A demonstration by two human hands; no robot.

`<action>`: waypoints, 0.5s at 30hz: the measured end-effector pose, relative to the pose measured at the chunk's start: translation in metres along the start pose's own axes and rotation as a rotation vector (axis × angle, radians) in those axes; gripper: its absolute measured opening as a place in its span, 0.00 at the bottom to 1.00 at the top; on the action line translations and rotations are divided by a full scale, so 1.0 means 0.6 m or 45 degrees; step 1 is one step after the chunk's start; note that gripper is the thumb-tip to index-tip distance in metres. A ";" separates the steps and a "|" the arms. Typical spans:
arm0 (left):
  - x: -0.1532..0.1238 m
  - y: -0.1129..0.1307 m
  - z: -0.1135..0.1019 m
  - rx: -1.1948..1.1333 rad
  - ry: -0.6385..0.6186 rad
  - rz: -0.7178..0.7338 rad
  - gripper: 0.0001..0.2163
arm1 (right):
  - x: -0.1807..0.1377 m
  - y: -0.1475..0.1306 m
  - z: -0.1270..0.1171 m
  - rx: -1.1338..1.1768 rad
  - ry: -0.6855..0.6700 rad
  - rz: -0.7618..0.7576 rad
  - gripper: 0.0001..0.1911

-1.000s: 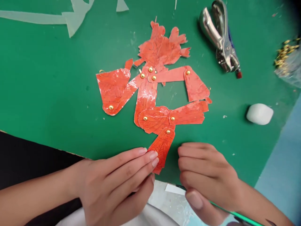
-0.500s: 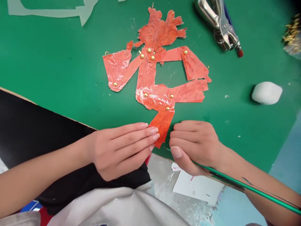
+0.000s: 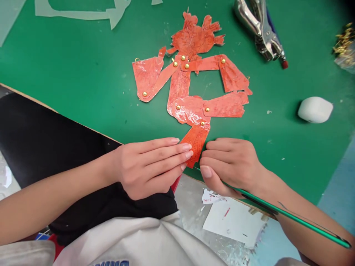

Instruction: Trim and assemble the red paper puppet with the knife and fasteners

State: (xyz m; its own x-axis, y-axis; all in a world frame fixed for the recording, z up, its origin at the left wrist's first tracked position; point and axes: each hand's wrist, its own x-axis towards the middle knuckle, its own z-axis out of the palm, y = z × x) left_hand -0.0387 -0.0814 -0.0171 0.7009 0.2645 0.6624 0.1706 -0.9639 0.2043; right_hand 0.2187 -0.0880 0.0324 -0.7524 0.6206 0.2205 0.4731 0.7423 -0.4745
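A red jointed paper figure (image 3: 191, 81), fastened with several gold brads, lies flat on the green mat (image 3: 83, 85). Its lowest piece (image 3: 196, 142) points toward me at the mat's near edge. My left hand (image 3: 151, 166) has its fingers held together, pressing their tips on the left edge of that piece. My right hand (image 3: 230, 164) is curled closed right of the same piece, and a thin green stick (image 3: 288, 218) runs out from under it along my forearm.
A metal hole punch (image 3: 260, 31) lies at the top right, a white eraser-like lump (image 3: 314, 109) at the right, and a bag of gold brads (image 3: 345, 46) at the far right edge. Pale paper offcuts (image 3: 83, 13) sit top left. White paper scraps (image 3: 235, 220) lie below the mat.
The view has shifted, so the figure and mat sit higher and further right. Both hands have closed in on the figure's lowest piece, and the green stick shows more fully.
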 end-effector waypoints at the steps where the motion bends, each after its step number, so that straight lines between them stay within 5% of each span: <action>1: 0.000 0.000 0.000 0.000 0.002 0.000 0.15 | 0.000 0.000 0.000 0.002 0.001 -0.001 0.20; 15: 0.000 0.001 0.004 0.037 0.034 0.008 0.15 | 0.008 -0.011 -0.009 -0.002 -0.090 0.055 0.18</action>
State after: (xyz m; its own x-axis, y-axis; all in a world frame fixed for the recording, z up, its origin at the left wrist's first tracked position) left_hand -0.0367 -0.0819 -0.0186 0.6836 0.2591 0.6824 0.1866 -0.9658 0.1798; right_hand 0.2144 -0.0883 0.0415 -0.7617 0.6328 0.1389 0.5067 0.7155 -0.4810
